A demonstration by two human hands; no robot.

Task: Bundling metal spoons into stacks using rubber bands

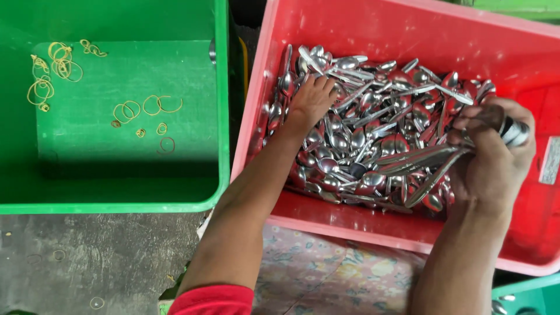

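Red bin (408,35): the largest thing in view, right of centre; a heap of steel spoons (373,134) covers its floor, with bare red wall showing behind and on the right.
Green bin (221,116): to the left, just beside the red one; it holds no spoons, only loose yellow rubber bands (58,64) scattered over its floor.
Floor (105,256): dark and grey in front of the green bin, with a few more bands lying on it.
Cloth (326,274): a faded flowered fabric under the red bin's near edge, between the two forearms.
Right hand (496,151): at the right side of the heap, fingers curled tight round a bundle (431,163) of spoons, handles gathered in the fist and bowls fanning out to the left and down.
Left hand (312,99): palm down on the left part of the heap, fingers spread a little and resting on the spoons; it grips nothing that can be seen.
Step in hand: it looks like gathering spoons into a bunch, one hand collecting while the other feeds from the heap.
Next move calls for: a pinch on single handles in a tangled, slippery pile, and a firm fist so the bundle does not splay.
Label (551,160): a pale upright rectangle on the red bin's right inner wall.
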